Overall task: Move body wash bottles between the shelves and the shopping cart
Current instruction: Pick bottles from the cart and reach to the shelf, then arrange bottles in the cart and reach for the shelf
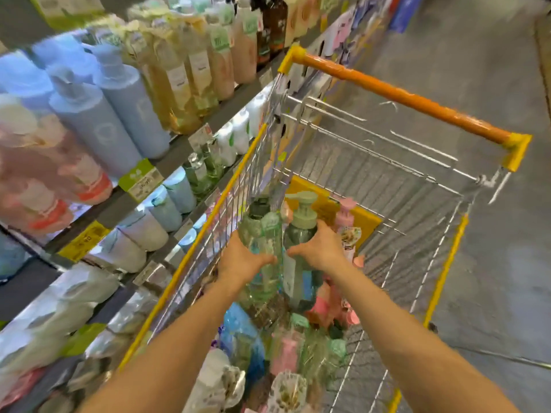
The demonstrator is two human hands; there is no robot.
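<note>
Inside the wire shopping cart (432, 186), my left hand (244, 257) grips a clear green body wash bottle (262, 231) with a dark cap. My right hand (320, 247) grips a darker green pump bottle (301, 234) beside it. Both bottles stand upright, side by side, above a pile of several pink, green and blue bottles (286, 347) lying in the cart. A pink pump bottle (346, 222) stands just right of my right hand. The view is blurred by motion.
Shelves (167, 156) on the left hold rows of blue, amber, peach and white bottles with yellow and green price tags. The cart's orange handle (402, 96) lies at the far end. Grey aisle floor (492, 55) stretches to the right.
</note>
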